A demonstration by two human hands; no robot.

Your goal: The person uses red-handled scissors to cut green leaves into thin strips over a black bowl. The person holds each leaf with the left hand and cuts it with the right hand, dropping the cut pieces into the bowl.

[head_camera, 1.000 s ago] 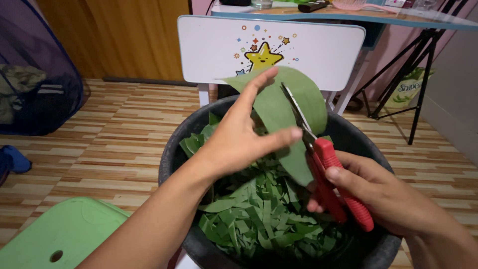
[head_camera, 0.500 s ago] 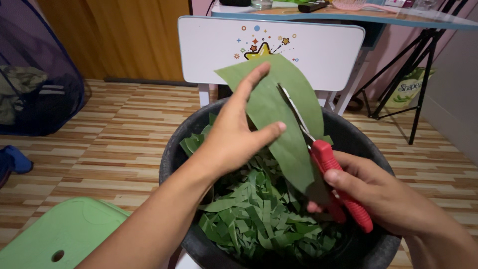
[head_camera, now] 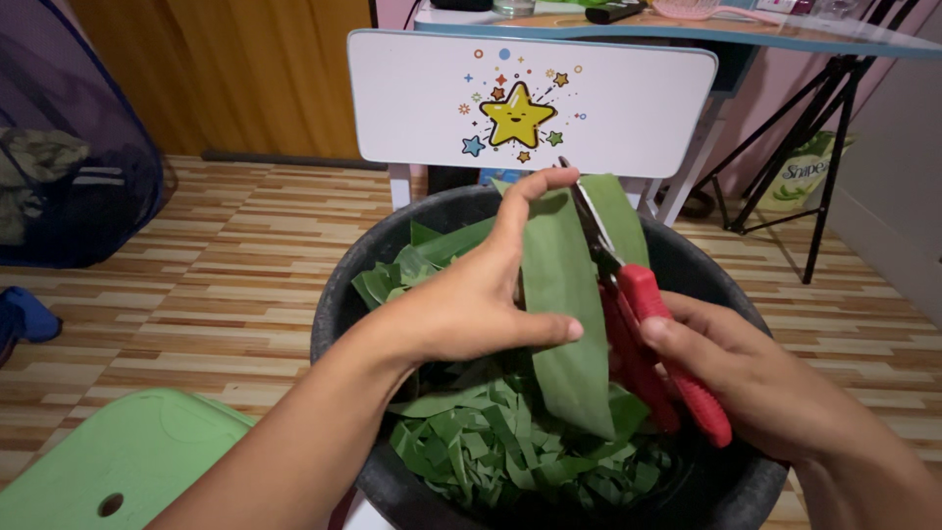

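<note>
Over a round black basin [head_camera: 339, 314] on a wood-patterned floor [head_camera: 226, 265], a person's two bare hands work on a long green leaf [head_camera: 569, 324]. The left hand [head_camera: 471, 304] holds the leaf upright: its thumb presses across the lower front of the leaf and its forefinger reaches up to pinch the top edge, so the fingers are closed on the leaf. The right hand [head_camera: 756, 383] grips a pair of red-handled scissors [head_camera: 638, 314], with fingers wrapped around the handles. The metal blades point up and away along the leaf's right edge, with a narrow strip of leaf showing to the right of them. Whether the blades are parted or closed cannot be told from this angle.

The leaf hangs above the middle of the basin, its lower end reaching down to a heap of cut green leaf strips [head_camera: 491, 442] that fills the basin. A few whole leaves lie against the basin's far left wall.

Just behind the basin stands a small white chair back [head_camera: 628, 108] with a yellow star cartoon. A light green plastic stool [head_camera: 128, 461] sits at the lower left, near the left forearm. A dark mesh hamper [head_camera: 69, 157] stands at the far left.
</note>
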